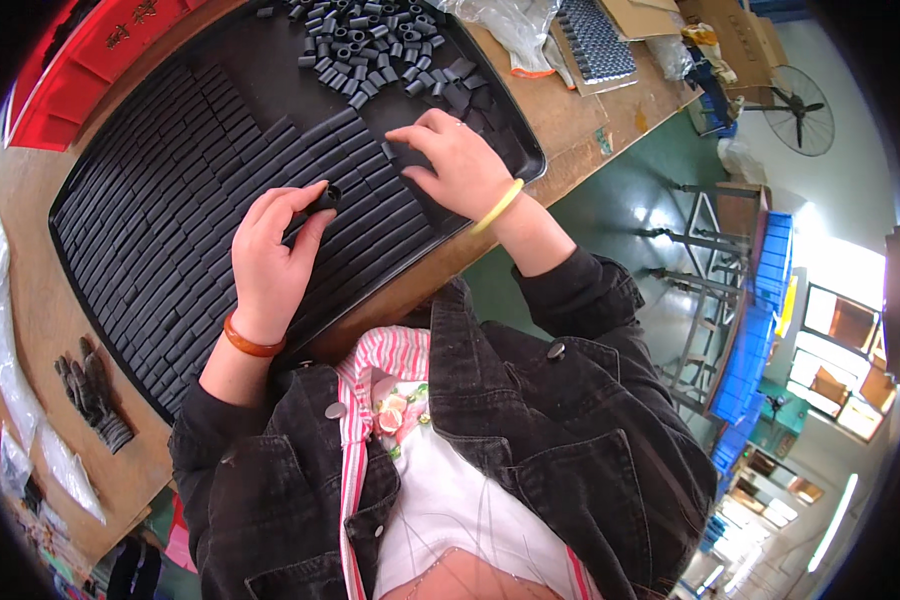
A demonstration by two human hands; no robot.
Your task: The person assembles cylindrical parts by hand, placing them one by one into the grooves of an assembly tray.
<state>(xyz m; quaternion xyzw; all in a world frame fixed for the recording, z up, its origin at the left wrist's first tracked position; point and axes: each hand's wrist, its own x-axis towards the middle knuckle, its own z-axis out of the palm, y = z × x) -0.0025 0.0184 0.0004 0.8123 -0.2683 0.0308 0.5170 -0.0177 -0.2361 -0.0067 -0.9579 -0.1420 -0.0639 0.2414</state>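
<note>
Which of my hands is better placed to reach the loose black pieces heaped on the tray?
Probably your right hand: it is nearer the heap and looks open, thumb and index finger apart. Your left hand is farther away and holds a black tube.

Floor (600,215) was shiny green, and a round fan (799,108) was near the pale wall (863,165). Windows (850,322) were super bright, tube light (832,522) too.
</note>
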